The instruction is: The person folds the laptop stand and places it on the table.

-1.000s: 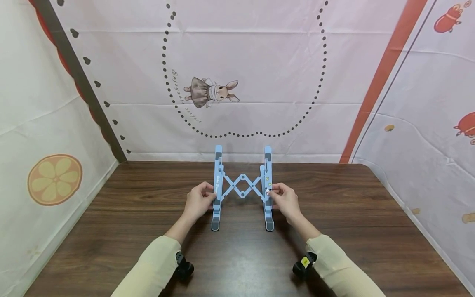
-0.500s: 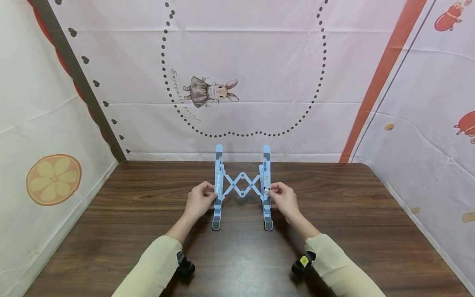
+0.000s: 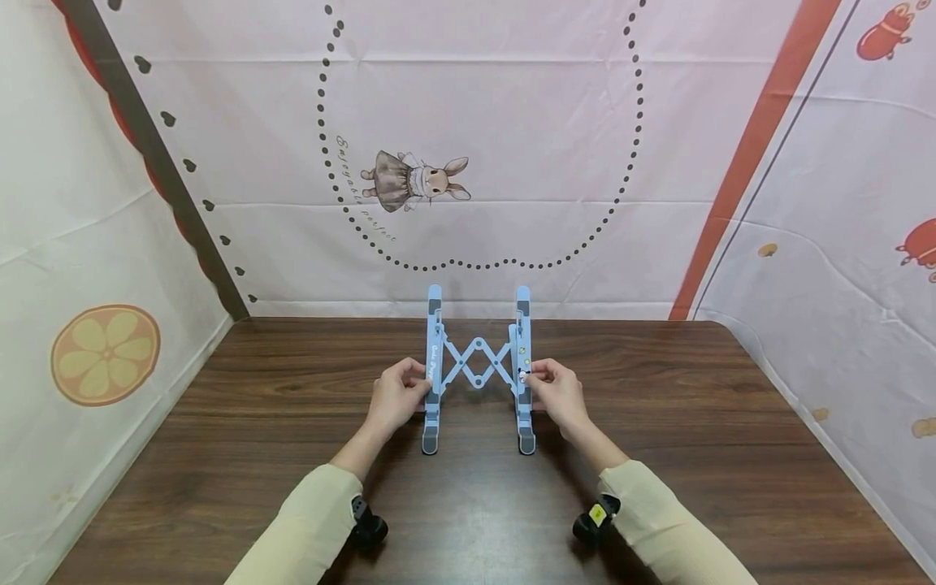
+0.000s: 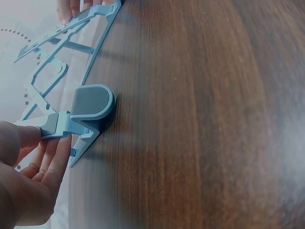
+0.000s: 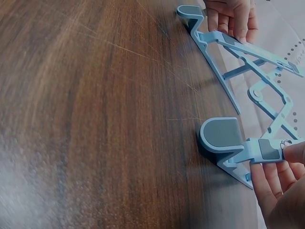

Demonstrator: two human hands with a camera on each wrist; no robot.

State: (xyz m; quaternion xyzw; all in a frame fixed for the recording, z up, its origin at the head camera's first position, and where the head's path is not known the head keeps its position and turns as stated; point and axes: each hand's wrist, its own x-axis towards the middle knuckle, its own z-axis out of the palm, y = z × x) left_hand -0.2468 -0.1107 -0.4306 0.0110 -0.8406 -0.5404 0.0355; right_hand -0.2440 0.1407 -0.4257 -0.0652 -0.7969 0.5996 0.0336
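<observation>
A light blue folding laptop stand [image 3: 435,353] stands unfolded on the table, its two long arms joined by crossed scissor links [image 3: 478,363]. Grey pads cover parts of the arms, including the hooked front ends. My left hand [image 3: 397,396] pinches the left arm about midway, thumb on top and fingers below, as the left wrist view shows. On the opposite side my right hand [image 3: 559,396] pinches the right arm the same way; in the right wrist view its thumb lies over a small printed picture. The stand's base bars [image 5: 219,76] rest on the wood.
The dark wooden table [image 3: 468,504] ends at the back against a printed cloth [image 3: 512,122]; more cloth hangs at both sides. Black wrist cameras [image 3: 369,524] hang below both pale yellow sleeves [image 3: 300,520].
Both hands have moved slightly inward, bringing the stand's two arms a little closer together. The grips on the stand stay the same.
</observation>
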